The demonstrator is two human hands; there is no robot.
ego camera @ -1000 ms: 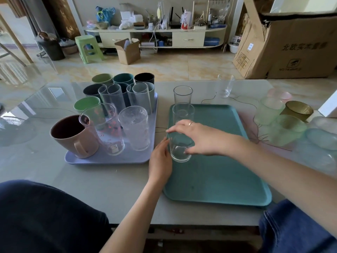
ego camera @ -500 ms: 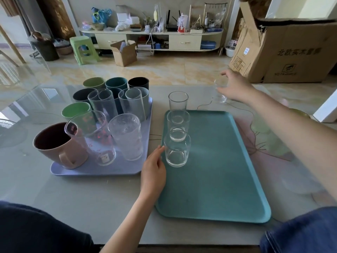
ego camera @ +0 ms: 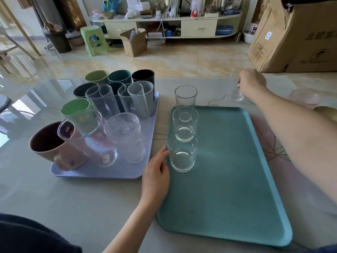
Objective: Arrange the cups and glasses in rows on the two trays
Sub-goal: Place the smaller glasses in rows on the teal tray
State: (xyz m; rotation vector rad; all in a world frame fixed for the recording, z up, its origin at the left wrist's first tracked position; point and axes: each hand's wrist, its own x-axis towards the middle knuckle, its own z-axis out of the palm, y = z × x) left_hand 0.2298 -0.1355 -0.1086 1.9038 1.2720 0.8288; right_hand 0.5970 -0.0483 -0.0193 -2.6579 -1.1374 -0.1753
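Note:
The teal tray (ego camera: 228, 179) holds three clear glasses in a column along its left side: a near glass (ego camera: 182, 154), a middle glass (ego camera: 185, 126) and a far glass (ego camera: 186, 101). My left hand (ego camera: 156, 178) rests on the table at the tray's left edge, fingertips touching the near glass, holding nothing. My right hand (ego camera: 252, 84) is closed around a small clear glass (ego camera: 236, 93) on the table beyond the tray's far right corner. The lavender tray (ego camera: 102, 172) on the left carries several coloured cups and clear tumblers in rows, with a brown mug (ego camera: 54, 148) at its near corner.
A pink cup (ego camera: 304, 96) and a gold-rimmed cup (ego camera: 326, 111) stand on the glass-topped table at the far right, partly behind my right arm. Large cardboard boxes (ego camera: 299, 37) stand on the floor beyond the table, with a shelf unit and green stool further back.
My right hand left the near glass on the teal tray, reached to the far right and closed on the small clear glass. My left hand stayed by the tray's edge.

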